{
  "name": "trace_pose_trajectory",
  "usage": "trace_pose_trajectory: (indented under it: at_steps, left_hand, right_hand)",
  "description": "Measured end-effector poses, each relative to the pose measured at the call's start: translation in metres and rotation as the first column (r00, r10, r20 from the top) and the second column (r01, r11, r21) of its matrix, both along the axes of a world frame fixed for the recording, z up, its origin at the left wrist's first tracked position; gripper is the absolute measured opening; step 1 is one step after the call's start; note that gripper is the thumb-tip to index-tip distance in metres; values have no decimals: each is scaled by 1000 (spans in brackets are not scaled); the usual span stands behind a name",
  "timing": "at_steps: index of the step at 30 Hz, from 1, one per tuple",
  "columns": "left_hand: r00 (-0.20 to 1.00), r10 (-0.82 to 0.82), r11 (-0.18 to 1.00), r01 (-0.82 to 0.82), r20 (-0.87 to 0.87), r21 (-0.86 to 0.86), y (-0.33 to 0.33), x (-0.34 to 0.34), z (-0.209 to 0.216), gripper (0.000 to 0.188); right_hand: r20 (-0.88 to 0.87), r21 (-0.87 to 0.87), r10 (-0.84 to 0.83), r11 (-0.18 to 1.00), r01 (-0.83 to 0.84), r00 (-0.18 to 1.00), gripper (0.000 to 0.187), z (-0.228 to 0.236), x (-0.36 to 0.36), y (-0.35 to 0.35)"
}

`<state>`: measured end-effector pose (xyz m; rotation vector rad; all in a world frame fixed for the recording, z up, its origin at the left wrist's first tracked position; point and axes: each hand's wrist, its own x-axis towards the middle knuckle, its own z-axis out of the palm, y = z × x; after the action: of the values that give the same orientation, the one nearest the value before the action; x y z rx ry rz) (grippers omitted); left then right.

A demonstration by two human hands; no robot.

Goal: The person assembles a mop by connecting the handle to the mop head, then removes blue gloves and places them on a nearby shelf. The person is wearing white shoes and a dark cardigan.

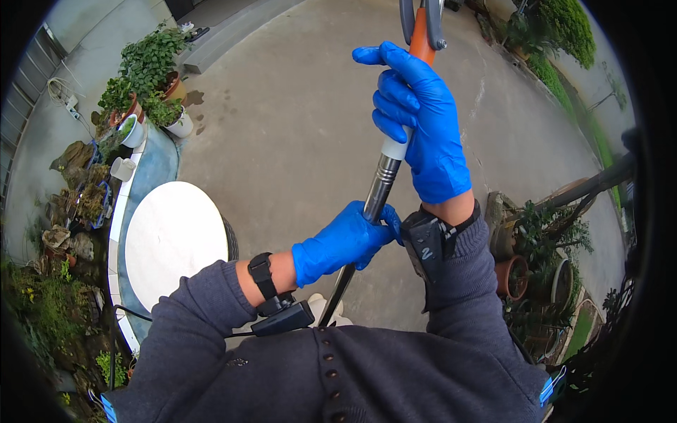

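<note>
A long metal pole [381,185] runs at a slant in front of my body, its lower end down by my feet. It has a shiny silver shaft, a white collar [395,149] and an orange fitting [421,39] with grey arms at the top, cut off by the upper edge. My left hand [345,240], in a blue glove, is wrapped round the silver shaft at chest level. Higher up, my right hand [429,127], also gloved in blue, curls round the pole near the white collar. Its index finger sticks out to the left.
At the left stand a round white tabletop [176,240], a blue pool edge with white tiles, and several potted plants [151,63]. More pots and shrubs [539,247] line the right side. Grey concrete floor [282,120] stretches ahead to a low step [233,35].
</note>
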<state>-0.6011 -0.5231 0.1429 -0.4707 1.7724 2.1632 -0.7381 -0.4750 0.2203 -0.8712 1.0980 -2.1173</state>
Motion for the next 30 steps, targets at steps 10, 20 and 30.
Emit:
trace_pose_trajectory:
  at_steps: [10,20,30]
  left_hand:
    - [934,-333,853,356,-125,382,-17,-19,-32,11]
    - [834,-476,623,544,-279,562,-16,-40,-51,17]
    - [929,-331,890,366,-164,273,-5,-18,-11,15]
  right_hand:
    - [88,-419,631,725,-546,770,48,-35,-40,6]
    - [-107,-612,889,294,-734,445,60,-47,-60,-2]
    - [74,-124,427,901,-416,901,35,-10,-12,32]
